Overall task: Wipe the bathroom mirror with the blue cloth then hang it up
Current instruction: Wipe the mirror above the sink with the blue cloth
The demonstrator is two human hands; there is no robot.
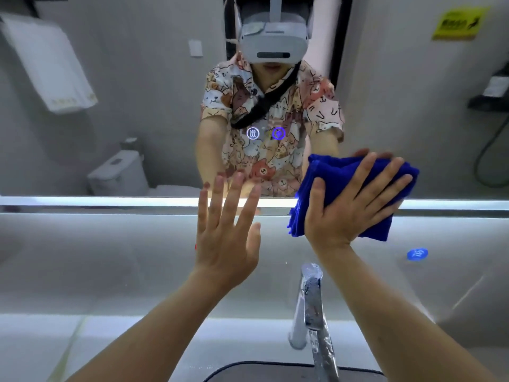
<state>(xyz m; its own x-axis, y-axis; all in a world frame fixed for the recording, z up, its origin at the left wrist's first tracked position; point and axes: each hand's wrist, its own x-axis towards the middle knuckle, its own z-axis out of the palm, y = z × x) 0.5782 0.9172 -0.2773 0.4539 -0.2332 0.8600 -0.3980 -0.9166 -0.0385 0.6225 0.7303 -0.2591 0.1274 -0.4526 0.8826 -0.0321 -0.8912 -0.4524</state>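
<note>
The bathroom mirror fills the upper half of the view, with a lit strip along its bottom edge. A folded blue cloth lies flat against the mirror's lower right part and the strip. My right hand presses it there with fingers spread and straight. My left hand is held up just left of it, palm toward the glass, fingers straight and apart, holding nothing. Whether its fingertips touch the mirror I cannot tell. A person wearing a headset is reflected in the mirror.
A chrome faucet rises below my right forearm above a dark-rimmed sink. Two lit touch icons glow on the glass. The mirror reflects a white towel, a toilet and a yellow sign. A blue sticker sits on the wall at right.
</note>
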